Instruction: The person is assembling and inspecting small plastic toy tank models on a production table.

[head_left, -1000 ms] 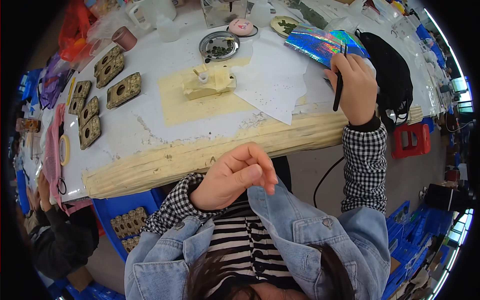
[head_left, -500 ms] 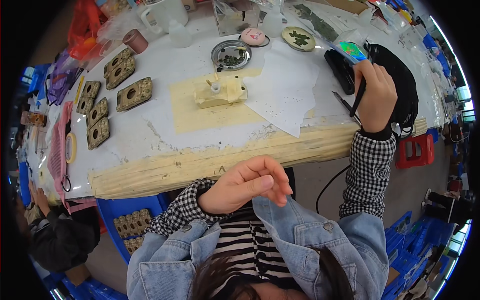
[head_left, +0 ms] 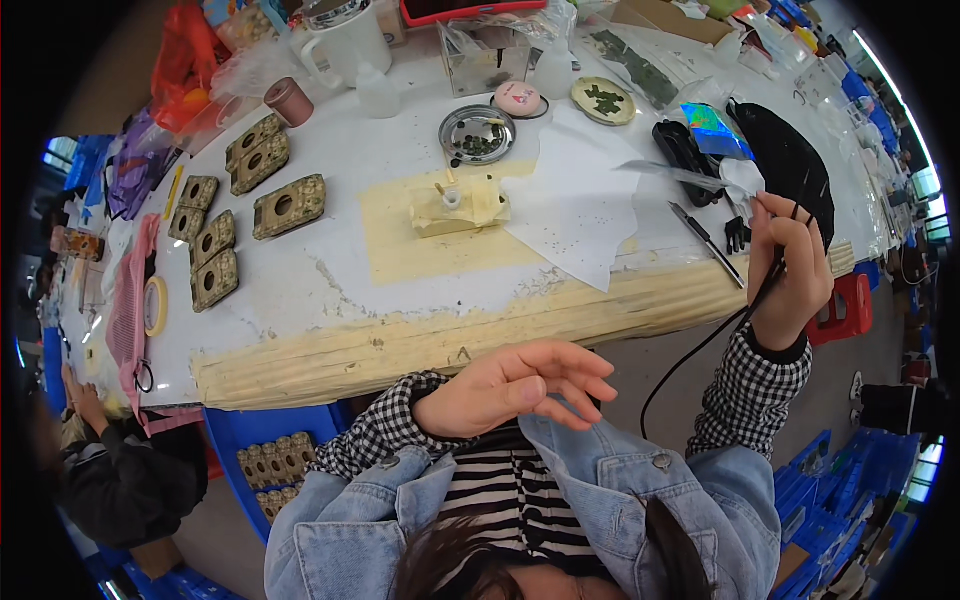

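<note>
In front of me spreads a white tabletop [head_left: 365,155], its near edge covered in a ridged cream-coloured layer, with grey floor [head_left: 690,390] showing beyond and below it. A red stool [head_left: 858,290] stands by its right end, and blue crates [head_left: 812,490] are piled lower on my right. Bright windows [head_left: 935,190] glow at the far right, near a long white light strip [head_left: 885,90].

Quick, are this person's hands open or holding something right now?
Left hand: open, fingers loosely bent, nothing visible in it.
Right hand: closed on a slim black tool; whether it also grips the clear plastic cannot be told.
</note>
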